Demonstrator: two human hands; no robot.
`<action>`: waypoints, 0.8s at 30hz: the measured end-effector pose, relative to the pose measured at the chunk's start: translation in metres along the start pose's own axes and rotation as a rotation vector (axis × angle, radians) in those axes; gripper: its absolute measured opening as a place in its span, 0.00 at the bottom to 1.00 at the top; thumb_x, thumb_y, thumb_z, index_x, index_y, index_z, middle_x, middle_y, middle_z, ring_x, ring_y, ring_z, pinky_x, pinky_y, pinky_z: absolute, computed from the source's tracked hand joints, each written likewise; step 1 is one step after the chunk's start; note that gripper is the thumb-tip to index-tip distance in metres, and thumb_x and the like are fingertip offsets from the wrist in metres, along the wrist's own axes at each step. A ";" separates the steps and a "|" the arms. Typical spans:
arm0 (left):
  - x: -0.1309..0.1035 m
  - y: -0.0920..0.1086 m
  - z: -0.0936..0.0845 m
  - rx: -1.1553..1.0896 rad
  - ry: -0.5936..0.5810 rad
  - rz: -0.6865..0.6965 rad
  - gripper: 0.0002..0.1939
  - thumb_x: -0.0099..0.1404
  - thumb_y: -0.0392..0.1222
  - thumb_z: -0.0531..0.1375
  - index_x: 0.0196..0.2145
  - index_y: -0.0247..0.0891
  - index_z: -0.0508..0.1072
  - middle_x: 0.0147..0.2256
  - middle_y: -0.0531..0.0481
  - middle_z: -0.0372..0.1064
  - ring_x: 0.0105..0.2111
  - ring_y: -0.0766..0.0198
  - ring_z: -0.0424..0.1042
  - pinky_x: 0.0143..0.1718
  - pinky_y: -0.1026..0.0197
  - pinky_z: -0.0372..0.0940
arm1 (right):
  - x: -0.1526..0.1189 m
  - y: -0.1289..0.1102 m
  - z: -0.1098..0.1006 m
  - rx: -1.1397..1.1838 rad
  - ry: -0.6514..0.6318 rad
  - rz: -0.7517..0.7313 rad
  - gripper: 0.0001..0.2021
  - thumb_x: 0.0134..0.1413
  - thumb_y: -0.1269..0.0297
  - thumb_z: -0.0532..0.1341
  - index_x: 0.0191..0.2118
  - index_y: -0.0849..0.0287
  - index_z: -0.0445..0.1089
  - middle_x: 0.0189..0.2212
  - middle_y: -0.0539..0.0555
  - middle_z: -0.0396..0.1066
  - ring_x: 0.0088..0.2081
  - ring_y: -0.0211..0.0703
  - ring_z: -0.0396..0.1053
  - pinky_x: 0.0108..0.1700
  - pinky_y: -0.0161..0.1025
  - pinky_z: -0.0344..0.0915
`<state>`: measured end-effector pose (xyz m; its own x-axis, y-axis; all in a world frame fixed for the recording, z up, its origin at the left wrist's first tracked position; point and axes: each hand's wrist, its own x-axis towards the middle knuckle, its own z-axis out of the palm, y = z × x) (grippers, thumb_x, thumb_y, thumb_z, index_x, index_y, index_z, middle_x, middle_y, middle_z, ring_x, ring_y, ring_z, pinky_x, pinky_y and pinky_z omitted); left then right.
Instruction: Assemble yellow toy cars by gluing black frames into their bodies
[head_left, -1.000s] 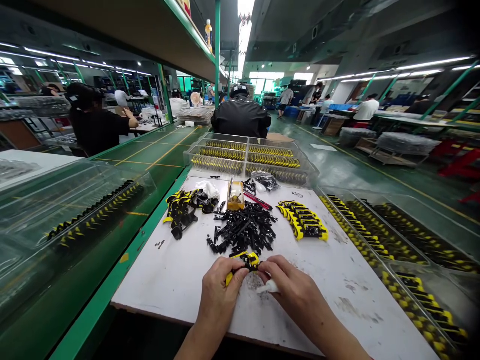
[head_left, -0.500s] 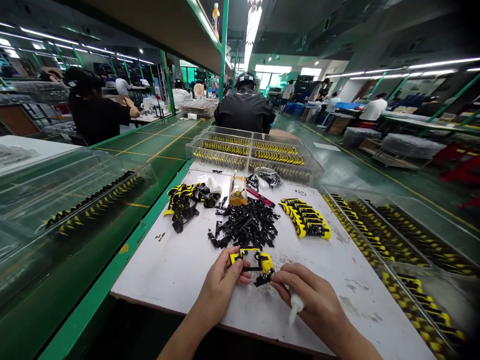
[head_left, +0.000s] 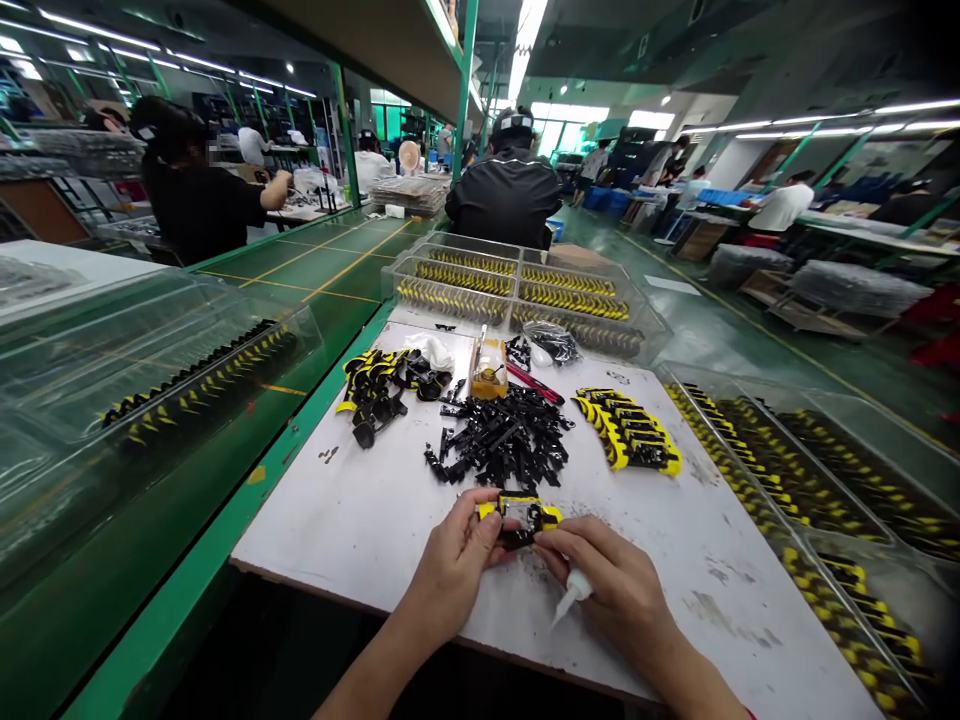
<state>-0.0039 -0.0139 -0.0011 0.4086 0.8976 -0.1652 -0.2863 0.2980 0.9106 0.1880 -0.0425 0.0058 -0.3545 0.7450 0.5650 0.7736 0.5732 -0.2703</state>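
Near the front of the white board (head_left: 360, 520), my left hand (head_left: 459, 560) grips the left end of a yellow and black frame piece (head_left: 551, 515). The fingers of my right hand (head_left: 615, 575) pinch at the frame's lower right edge, where a black strip lies against it. A small white bottle with a pointed nozzle (head_left: 574, 592) is also held in my right hand, nozzle down. Beyond the hands is a heap of small black parts (head_left: 510, 435). Yellow and black pieces lie in a pile (head_left: 375, 390) at left and in a row (head_left: 628, 430) at right.
A yellowish container (head_left: 489, 368) and a red tool (head_left: 535, 384) stand behind the heap. Clear trays of parts lie at the back (head_left: 517, 285), right (head_left: 817, 500) and left (head_left: 202, 390). A person in a black jacket (head_left: 504, 195) sits ahead.
The black strip, earlier hanging below the frame's right side in my right hand, is now up against the frame's lower edge. My right hand has come closer to my left. The view has shifted slightly.
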 end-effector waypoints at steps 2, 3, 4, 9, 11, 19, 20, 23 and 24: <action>0.000 -0.001 0.000 -0.023 -0.007 0.027 0.18 0.66 0.49 0.55 0.49 0.37 0.66 0.43 0.42 0.72 0.47 0.56 0.70 0.46 0.53 0.69 | 0.000 0.000 0.001 -0.031 0.008 -0.001 0.09 0.55 0.74 0.58 0.39 0.57 0.72 0.31 0.54 0.72 0.32 0.40 0.70 0.33 0.34 0.67; -0.001 -0.001 0.001 -0.024 -0.007 0.034 0.18 0.66 0.49 0.55 0.49 0.37 0.66 0.43 0.43 0.72 0.47 0.56 0.70 0.47 0.53 0.69 | 0.000 0.000 0.001 -0.047 0.010 -0.003 0.09 0.55 0.74 0.58 0.39 0.57 0.72 0.31 0.54 0.72 0.32 0.40 0.70 0.33 0.34 0.67; -0.001 -0.001 0.001 -0.019 -0.006 0.038 0.18 0.66 0.49 0.55 0.49 0.37 0.66 0.43 0.43 0.72 0.47 0.56 0.70 0.47 0.52 0.69 | 0.000 0.000 0.001 -0.061 0.003 -0.003 0.09 0.55 0.74 0.57 0.39 0.57 0.72 0.31 0.55 0.72 0.32 0.40 0.70 0.33 0.34 0.66; -0.001 -0.001 0.002 -0.019 0.007 0.022 0.18 0.64 0.50 0.56 0.49 0.38 0.67 0.42 0.45 0.72 0.42 0.57 0.74 0.48 0.52 0.69 | 0.002 -0.001 0.002 -0.073 -0.081 0.026 0.12 0.55 0.76 0.53 0.39 0.57 0.70 0.33 0.55 0.72 0.34 0.41 0.70 0.34 0.35 0.66; 0.001 0.000 0.001 -0.058 0.012 -0.010 0.19 0.63 0.50 0.57 0.48 0.37 0.67 0.42 0.45 0.72 0.40 0.57 0.75 0.47 0.52 0.69 | 0.005 -0.002 0.001 -0.038 -0.119 0.071 0.11 0.55 0.75 0.53 0.39 0.57 0.69 0.34 0.56 0.71 0.35 0.42 0.70 0.35 0.35 0.66; 0.009 0.007 0.000 -0.161 0.002 -0.189 0.17 0.64 0.47 0.58 0.46 0.33 0.65 0.40 0.42 0.73 0.35 0.59 0.77 0.44 0.55 0.71 | 0.023 0.000 -0.012 0.066 -0.344 0.240 0.07 0.52 0.74 0.57 0.34 0.55 0.67 0.33 0.52 0.69 0.33 0.40 0.68 0.34 0.34 0.64; 0.009 0.008 0.000 -0.159 -0.003 -0.192 0.17 0.64 0.47 0.57 0.46 0.33 0.66 0.40 0.41 0.73 0.35 0.59 0.77 0.44 0.56 0.71 | 0.025 0.001 -0.013 0.059 -0.362 0.240 0.06 0.52 0.74 0.57 0.34 0.55 0.67 0.32 0.51 0.69 0.32 0.39 0.68 0.34 0.34 0.63; 0.009 0.008 -0.002 -0.163 -0.021 -0.188 0.17 0.65 0.48 0.57 0.46 0.33 0.66 0.42 0.40 0.72 0.35 0.60 0.77 0.44 0.57 0.71 | 0.032 0.001 -0.017 0.018 -0.396 0.232 0.06 0.51 0.74 0.59 0.34 0.55 0.67 0.31 0.50 0.68 0.31 0.38 0.68 0.32 0.33 0.62; 0.008 0.008 -0.002 -0.166 -0.032 -0.187 0.17 0.65 0.48 0.56 0.45 0.33 0.67 0.43 0.40 0.72 0.35 0.60 0.77 0.44 0.57 0.70 | 0.033 0.001 -0.018 0.003 -0.405 0.225 0.06 0.51 0.74 0.59 0.34 0.55 0.67 0.31 0.50 0.68 0.31 0.38 0.68 0.32 0.33 0.61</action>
<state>-0.0045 -0.0035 0.0039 0.4942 0.8121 -0.3104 -0.3406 0.5093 0.7903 0.1863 -0.0231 0.0380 -0.3550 0.9240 0.1421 0.8534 0.3823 -0.3543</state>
